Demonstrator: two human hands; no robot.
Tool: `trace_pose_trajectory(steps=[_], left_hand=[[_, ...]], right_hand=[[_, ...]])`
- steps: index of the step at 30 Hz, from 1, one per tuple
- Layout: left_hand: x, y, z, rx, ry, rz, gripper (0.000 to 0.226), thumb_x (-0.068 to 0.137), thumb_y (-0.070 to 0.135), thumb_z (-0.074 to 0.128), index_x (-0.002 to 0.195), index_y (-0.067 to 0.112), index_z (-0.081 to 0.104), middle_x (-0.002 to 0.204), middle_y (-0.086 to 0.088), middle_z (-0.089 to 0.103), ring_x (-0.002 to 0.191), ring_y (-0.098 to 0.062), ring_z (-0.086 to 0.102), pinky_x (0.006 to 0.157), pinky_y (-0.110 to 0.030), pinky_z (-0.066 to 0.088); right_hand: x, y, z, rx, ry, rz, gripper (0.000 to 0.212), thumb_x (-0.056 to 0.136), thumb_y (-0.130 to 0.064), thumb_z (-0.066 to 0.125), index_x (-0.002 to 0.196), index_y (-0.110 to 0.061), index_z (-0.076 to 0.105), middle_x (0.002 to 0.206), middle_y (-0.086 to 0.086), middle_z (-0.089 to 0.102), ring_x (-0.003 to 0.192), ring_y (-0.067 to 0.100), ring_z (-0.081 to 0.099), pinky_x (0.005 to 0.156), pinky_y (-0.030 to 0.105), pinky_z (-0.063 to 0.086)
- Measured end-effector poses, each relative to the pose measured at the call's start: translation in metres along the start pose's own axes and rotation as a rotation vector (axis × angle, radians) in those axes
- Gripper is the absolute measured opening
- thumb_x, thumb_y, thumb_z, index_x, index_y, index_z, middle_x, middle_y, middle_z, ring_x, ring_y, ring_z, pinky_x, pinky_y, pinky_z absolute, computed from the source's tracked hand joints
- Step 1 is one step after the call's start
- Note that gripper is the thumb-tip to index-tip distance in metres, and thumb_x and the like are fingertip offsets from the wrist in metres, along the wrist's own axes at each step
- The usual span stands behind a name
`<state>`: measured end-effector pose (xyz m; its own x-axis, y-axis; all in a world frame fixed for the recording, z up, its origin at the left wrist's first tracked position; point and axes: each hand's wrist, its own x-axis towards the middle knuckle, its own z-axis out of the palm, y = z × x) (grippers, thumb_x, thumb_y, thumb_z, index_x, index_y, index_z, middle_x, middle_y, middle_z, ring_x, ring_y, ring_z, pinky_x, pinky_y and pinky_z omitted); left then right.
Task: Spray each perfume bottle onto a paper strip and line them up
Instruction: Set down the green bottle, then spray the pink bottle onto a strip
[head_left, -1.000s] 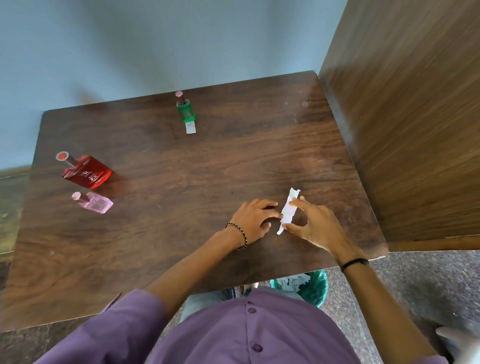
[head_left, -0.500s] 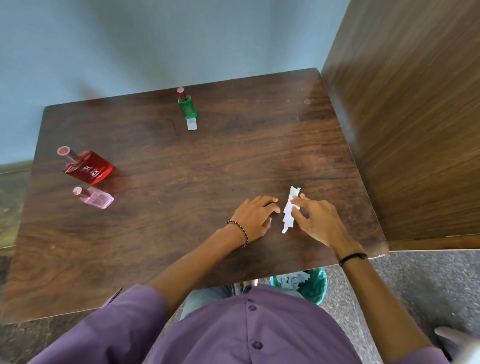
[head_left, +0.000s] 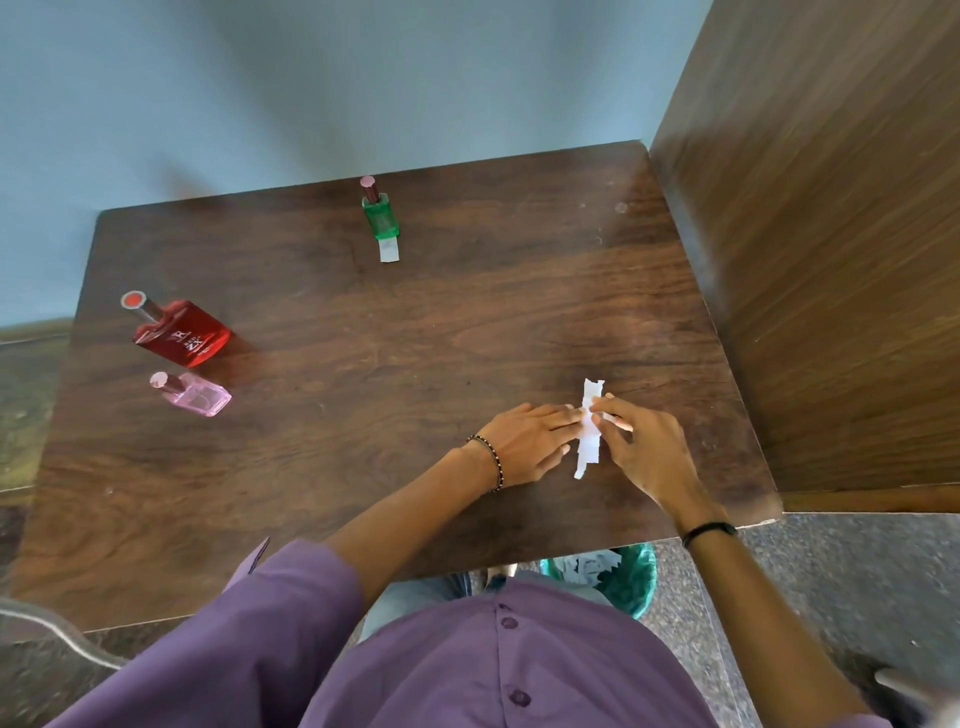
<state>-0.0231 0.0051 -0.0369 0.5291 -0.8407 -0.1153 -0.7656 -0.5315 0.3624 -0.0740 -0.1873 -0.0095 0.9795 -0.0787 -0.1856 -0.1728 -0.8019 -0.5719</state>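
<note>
On the dark brown wooden table (head_left: 363, 364), a red flat glass perfume bottle (head_left: 182, 333) and a smaller pale pink glass bottle (head_left: 198, 396) are standing by the left edge, while a small green bottle (head_left: 381, 215) is sitting near the back edge with a short white paper strip (head_left: 389, 250) touching its base. Near the front right corner, the left hand (head_left: 524, 441) is lying with fingers together against a ragged white paper strip (head_left: 589, 431), and the right hand (head_left: 644, 447) is pinching that strip's middle, so a hard or uneven pull could tear it. Below the front edge, a green mesh bin (head_left: 636, 571) is holding white paper scraps.
</note>
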Motion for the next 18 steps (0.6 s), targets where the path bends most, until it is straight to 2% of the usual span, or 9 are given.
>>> trace_pose_trajectory(steps=[2, 4, 7, 11, 15, 18], left_hand=[[-0.001, -0.002, 0.001, 0.038, -0.039, 0.011, 0.046, 0.101, 0.022, 0.04, 0.147, 0.012, 0.041, 0.157, -0.001, 0.033, 0.143, -0.019, 0.035, 0.103, -0.037, 0.039], [-0.001, -0.002, 0.002, 0.075, -0.037, 0.028, 0.047, 0.1, 0.019, 0.042, 0.146, 0.011, 0.041, 0.157, -0.001, 0.032, 0.143, -0.019, 0.036, 0.101, -0.037, 0.04], [0.0, -0.001, 0.005, 0.129, -0.01, 0.056, 0.046, 0.093, 0.017, 0.055, 0.138, 0.009, 0.053, 0.151, -0.003, 0.045, 0.134, -0.021, 0.048, 0.092, -0.035, 0.049], [0.002, 0.001, 0.006, 0.19, 0.017, 0.098, 0.044, 0.08, 0.021, 0.072, 0.122, 0.011, 0.067, 0.136, -0.004, 0.06, 0.12, -0.021, 0.061, 0.077, -0.029, 0.054], [0.006, 0.0, 0.002, 0.177, 0.004, 0.08, 0.042, 0.077, 0.02, 0.074, 0.117, 0.014, 0.069, 0.133, 0.0, 0.063, 0.117, -0.018, 0.063, 0.07, -0.03, 0.054], [0.009, 0.002, -0.006, 0.201, -0.071, 0.038, 0.041, 0.09, 0.018, 0.058, 0.131, 0.017, 0.06, 0.148, 0.004, 0.048, 0.132, -0.015, 0.05, 0.083, -0.034, 0.049]], right_hand=[[-0.001, -0.001, 0.005, -0.023, 0.05, -0.017, 0.022, 0.095, -0.013, 0.066, 0.115, -0.014, 0.076, 0.112, 0.005, 0.077, 0.1, 0.025, 0.073, 0.086, 0.034, 0.056], [-0.004, -0.005, 0.008, -0.09, 0.098, 0.006, 0.017, 0.094, -0.012, 0.064, 0.106, -0.012, 0.077, 0.102, 0.007, 0.078, 0.095, 0.029, 0.07, 0.078, 0.042, 0.058], [-0.005, -0.009, 0.016, -0.111, 0.114, 0.086, 0.017, 0.095, -0.013, 0.061, 0.1, -0.011, 0.077, 0.092, 0.013, 0.076, 0.087, 0.036, 0.067, 0.07, 0.041, 0.053], [-0.006, -0.015, 0.021, -0.093, 0.107, 0.172, 0.021, 0.098, -0.017, 0.057, 0.108, -0.015, 0.076, 0.09, 0.017, 0.076, 0.085, 0.042, 0.068, 0.071, 0.041, 0.05], [-0.002, -0.012, 0.015, 0.121, 0.131, 0.293, 0.018, 0.095, -0.017, 0.06, 0.092, -0.017, 0.078, 0.074, 0.009, 0.075, 0.077, 0.033, 0.069, 0.069, 0.033, 0.048], [-0.002, -0.011, 0.007, 0.272, 0.14, 0.367, 0.015, 0.094, -0.019, 0.065, 0.096, -0.019, 0.08, 0.081, 0.003, 0.078, 0.08, 0.018, 0.07, 0.077, 0.03, 0.052]])
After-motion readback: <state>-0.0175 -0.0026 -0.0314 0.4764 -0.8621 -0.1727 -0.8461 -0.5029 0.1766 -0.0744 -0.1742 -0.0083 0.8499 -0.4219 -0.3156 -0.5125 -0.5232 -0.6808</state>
